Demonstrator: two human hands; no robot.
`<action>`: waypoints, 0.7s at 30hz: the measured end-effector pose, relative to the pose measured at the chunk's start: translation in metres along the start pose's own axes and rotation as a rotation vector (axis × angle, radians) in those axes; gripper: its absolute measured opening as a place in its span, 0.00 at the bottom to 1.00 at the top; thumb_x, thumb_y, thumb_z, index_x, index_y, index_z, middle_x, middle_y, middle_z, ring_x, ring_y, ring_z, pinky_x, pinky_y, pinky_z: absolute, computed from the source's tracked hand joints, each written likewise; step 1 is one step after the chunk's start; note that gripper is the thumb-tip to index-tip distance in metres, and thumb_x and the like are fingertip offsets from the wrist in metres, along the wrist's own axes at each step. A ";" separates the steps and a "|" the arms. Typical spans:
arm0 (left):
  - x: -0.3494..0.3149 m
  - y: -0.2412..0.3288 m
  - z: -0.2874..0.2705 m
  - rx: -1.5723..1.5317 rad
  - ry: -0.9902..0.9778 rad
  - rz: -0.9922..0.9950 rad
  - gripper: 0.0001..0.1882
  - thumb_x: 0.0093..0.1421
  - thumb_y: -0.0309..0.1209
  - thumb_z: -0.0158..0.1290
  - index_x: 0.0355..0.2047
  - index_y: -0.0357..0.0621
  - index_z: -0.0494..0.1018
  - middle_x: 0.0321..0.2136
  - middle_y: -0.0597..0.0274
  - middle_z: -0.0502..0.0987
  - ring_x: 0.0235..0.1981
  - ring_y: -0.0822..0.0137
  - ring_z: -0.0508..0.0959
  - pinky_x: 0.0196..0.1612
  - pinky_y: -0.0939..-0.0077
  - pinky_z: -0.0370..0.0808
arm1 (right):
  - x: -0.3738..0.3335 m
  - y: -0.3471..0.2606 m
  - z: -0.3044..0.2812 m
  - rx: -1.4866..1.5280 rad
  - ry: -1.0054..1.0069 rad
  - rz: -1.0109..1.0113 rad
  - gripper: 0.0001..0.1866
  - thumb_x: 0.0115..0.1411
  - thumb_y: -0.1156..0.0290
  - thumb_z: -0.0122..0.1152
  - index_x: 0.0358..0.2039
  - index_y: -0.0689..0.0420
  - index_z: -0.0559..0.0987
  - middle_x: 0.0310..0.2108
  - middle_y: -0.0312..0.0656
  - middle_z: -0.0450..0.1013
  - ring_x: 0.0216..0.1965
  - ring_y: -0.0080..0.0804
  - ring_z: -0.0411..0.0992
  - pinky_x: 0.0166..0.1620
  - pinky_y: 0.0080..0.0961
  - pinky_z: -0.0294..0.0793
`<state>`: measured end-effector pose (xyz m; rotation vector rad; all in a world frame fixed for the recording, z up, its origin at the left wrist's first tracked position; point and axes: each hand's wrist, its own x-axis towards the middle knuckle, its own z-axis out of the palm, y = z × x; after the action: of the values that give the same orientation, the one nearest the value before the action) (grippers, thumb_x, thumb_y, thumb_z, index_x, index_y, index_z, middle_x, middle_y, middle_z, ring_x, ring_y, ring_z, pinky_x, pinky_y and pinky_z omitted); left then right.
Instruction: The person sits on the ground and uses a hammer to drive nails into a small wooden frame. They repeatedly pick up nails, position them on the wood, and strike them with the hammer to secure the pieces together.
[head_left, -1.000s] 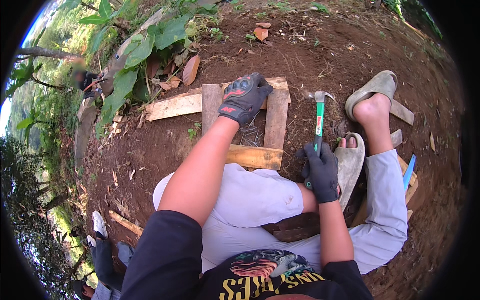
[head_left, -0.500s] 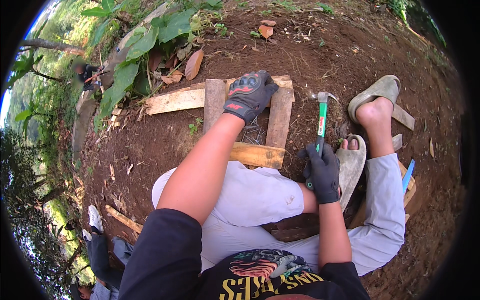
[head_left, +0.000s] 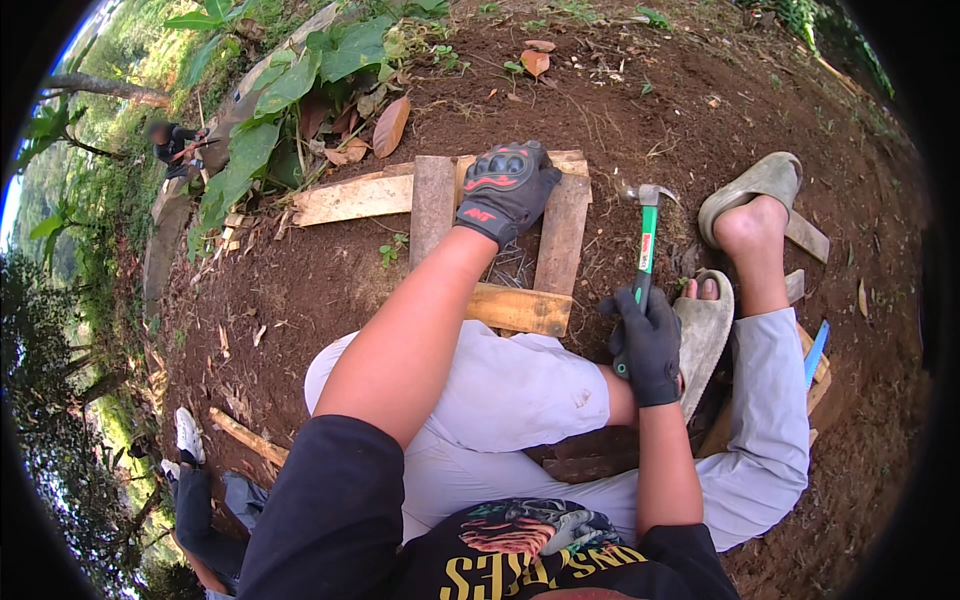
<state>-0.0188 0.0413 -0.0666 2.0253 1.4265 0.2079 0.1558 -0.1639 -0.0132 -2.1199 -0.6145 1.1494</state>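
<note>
A black-gloved left hand (head_left: 508,185) with red trim rests on the far side of a four-sided frame of rough brown boards (head_left: 562,235), set on reddish-brown soil (head_left: 700,125); whether its fingers pinch anything cannot be told. The black-gloved right hand (head_left: 650,345) stays wrapped around a green-and-black-handled claw hammer (head_left: 647,235), right of the frame. Neither has shifted noticeably in the past second, suggesting a pause between blows.
</note>
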 end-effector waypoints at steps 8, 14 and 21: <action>0.001 -0.001 0.002 -0.003 0.012 0.013 0.17 0.67 0.45 0.58 0.43 0.44 0.82 0.42 0.47 0.85 0.47 0.47 0.84 0.53 0.51 0.79 | 0.000 -0.002 -0.003 -0.041 -0.026 -0.002 0.13 0.70 0.62 0.63 0.34 0.59 0.82 0.18 0.38 0.75 0.14 0.25 0.71 0.19 0.27 0.68; 0.000 -0.004 0.005 0.021 0.054 0.052 0.18 0.69 0.46 0.56 0.44 0.43 0.82 0.39 0.48 0.85 0.44 0.47 0.85 0.48 0.52 0.79 | 0.001 0.000 -0.004 -0.048 -0.029 -0.015 0.15 0.70 0.60 0.63 0.33 0.59 0.83 0.16 0.37 0.72 0.13 0.25 0.71 0.20 0.27 0.67; 0.000 0.000 0.003 0.030 0.041 0.039 0.18 0.68 0.46 0.56 0.43 0.43 0.82 0.40 0.46 0.85 0.46 0.46 0.84 0.51 0.50 0.79 | 0.000 -0.001 -0.003 -0.023 -0.029 -0.009 0.14 0.70 0.61 0.63 0.34 0.58 0.83 0.17 0.37 0.74 0.13 0.24 0.71 0.20 0.27 0.67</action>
<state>-0.0174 0.0406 -0.0690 2.0859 1.4242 0.2475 0.1585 -0.1641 -0.0118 -2.1207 -0.6529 1.1759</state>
